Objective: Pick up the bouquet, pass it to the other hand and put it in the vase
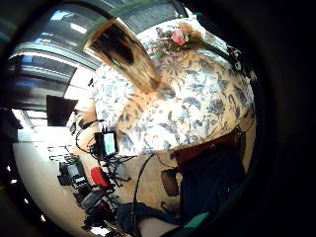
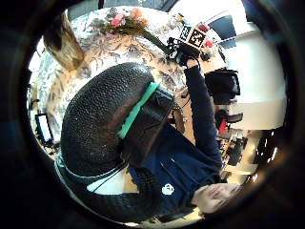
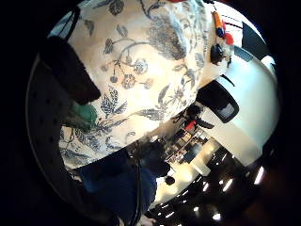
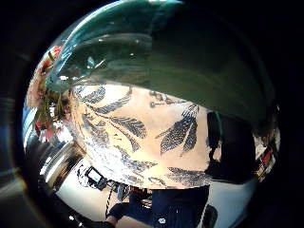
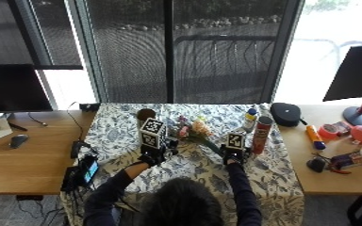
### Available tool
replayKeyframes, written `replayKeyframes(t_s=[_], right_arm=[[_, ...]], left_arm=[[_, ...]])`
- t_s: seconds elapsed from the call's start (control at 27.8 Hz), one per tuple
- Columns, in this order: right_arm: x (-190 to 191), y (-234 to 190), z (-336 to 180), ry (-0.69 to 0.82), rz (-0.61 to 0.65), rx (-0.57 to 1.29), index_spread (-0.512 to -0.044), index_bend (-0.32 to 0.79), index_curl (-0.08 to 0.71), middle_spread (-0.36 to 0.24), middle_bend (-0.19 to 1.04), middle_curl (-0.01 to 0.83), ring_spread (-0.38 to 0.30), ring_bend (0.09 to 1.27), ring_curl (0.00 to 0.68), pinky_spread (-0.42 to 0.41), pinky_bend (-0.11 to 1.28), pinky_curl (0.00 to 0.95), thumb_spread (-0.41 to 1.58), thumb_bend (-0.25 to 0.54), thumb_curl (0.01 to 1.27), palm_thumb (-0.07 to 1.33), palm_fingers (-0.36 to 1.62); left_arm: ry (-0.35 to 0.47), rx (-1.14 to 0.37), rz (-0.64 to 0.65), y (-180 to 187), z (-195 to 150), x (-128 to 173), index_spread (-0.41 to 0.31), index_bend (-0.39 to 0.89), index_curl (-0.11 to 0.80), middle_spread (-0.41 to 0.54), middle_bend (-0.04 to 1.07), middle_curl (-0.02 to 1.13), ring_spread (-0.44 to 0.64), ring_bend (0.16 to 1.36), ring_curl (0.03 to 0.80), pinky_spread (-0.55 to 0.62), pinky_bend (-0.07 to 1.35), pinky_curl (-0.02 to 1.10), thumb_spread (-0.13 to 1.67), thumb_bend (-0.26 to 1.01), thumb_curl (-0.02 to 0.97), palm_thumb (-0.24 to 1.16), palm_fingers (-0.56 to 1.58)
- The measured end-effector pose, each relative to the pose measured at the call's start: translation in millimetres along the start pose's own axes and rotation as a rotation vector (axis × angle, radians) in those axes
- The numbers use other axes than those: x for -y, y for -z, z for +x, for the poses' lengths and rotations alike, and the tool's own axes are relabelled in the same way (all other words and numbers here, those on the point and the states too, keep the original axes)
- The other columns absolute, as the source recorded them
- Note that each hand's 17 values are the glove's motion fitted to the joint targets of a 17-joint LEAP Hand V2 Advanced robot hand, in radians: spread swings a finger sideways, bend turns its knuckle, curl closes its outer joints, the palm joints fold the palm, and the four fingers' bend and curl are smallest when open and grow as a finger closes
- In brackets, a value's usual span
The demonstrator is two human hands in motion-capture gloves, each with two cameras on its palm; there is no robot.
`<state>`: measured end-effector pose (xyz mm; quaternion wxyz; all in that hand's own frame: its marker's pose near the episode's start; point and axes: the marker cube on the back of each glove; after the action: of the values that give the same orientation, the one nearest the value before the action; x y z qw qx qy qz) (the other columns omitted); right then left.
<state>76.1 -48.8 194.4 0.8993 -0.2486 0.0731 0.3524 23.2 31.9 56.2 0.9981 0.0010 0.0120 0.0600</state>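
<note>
The tabletop (image 5: 275, 179), covered with a blue-and-white floral cloth, carries every task item within reach of both arms. The vase (image 5: 146, 115), a brown vessel, is stood upright at the far left of the cloth, just beyond the left hand (image 5: 151, 155), so that the final insertion can be made by that hand after the transfer. A red cylindrical can (image 5: 262, 134) and a small bottle (image 5: 250, 119) are stood at the far right, clear of the working path.

The bouquet (image 5: 193, 129) is laid on the cloth between the two hands, its pink and cream heads pointed far-left toward the vase and its green stem trailed near-right toward the right hand (image 5: 234, 153). The stem end is thereby presented for the pickup. In the right thumb side palm view the green stem fills much of the field, so the palm is judged close over it; whether the right grip is closed on the stem cannot be told. The left grip cannot be told either, the fingers being hidden
</note>
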Motion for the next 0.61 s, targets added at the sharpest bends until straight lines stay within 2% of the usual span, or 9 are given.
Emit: replayKeyframes(t_s=[0.07, 0.14, 0.25, 0.5, 0.61], right_arm=[[-6, -1, 2, -0.078, -0.095, -0.033, -0.23, 0.15, 0.261, -0.132, 0.34, 0.45, -0.201, 0.56, 0.376, -0.106, 0.52, 0.33, 1.11, 0.063, 0.4, 0.9, 0.99], [0, 1, -2, 0.018, -0.031, -0.002, -0.227, 0.1, 0.251, -0.149, 0.36, 0.455, -0.213, 0.59, 0.382, -0.128, 0.49, 0.324, 1.09, 0.062, 0.41, 0.92, 1.06], [10, 1, -8, 0.149, 0.089, 0.064, -0.223, 0.07, 0.243, -0.172, 0.35, 0.462, -0.229, 0.62, 0.396, -0.182, 0.53, 0.342, 1.07, 0.061, 0.43, 0.96, 1.12], [1, 4, -5, 0.162, 0.054, 0.068, -0.225, 0.05, 0.216, -0.188, 0.39, 0.494, -0.235, 0.67, 0.434, -0.262, 0.59, 0.37, 1.04, 0.051, 0.47, 1.0, 1.16], [2, 15, -3, 0.168, 0.186, 0.063, -0.226, 0.07, 0.21, -0.191, 0.42, 0.513, -0.234, 0.72, 0.454, -0.276, 0.6, 0.385, 1.04, 0.054, 0.48, 1.03, 1.2]], left_arm=[[0.001, -0.001, -0.003, -2, -1, 1, -0.035, 0.15, 0.309, 0.18, 0.19, 0.34, 0.3, 0.49, 0.27, 0.29, 0.31, 0.33, 1.16, -0.02, 0.243, 0.05, 0.26], [0.002, -0.002, -0.007, -4, -2, 3, -0.035, 0.15, 0.31, 0.18, 0.19, 0.34, 0.31, 0.49, 0.271, 0.29, 0.31, 0.34, 1.15, -0.02, 0.243, 0.04, 0.26], [0.007, 0.006, -0.008, -4, -4, 2, -0.035, 0.15, 0.312, 0.18, 0.19, 0.34, 0.31, 0.49, 0.271, 0.29, 0.31, 0.34, 1.15, -0.02, 0.244, 0.04, 0.25], [0.013, 0.012, -0.018, -2, -2, 1, -0.035, 0.15, 0.316, 0.186, 0.18, 0.34, 0.32, 0.48, 0.27, 0.29, 0.31, 0.34, 1.15, -0.02, 0.245, 0.04, 0.25], [0.027, 0.019, -0.023, -3, -4, 3, -0.035, 0.15, 0.317, 0.187, 0.18, 0.34, 0.32, 0.48, 0.271, 0.29, 0.31, 0.34, 1.15, -0.02, 0.245, 0.04, 0.25]])
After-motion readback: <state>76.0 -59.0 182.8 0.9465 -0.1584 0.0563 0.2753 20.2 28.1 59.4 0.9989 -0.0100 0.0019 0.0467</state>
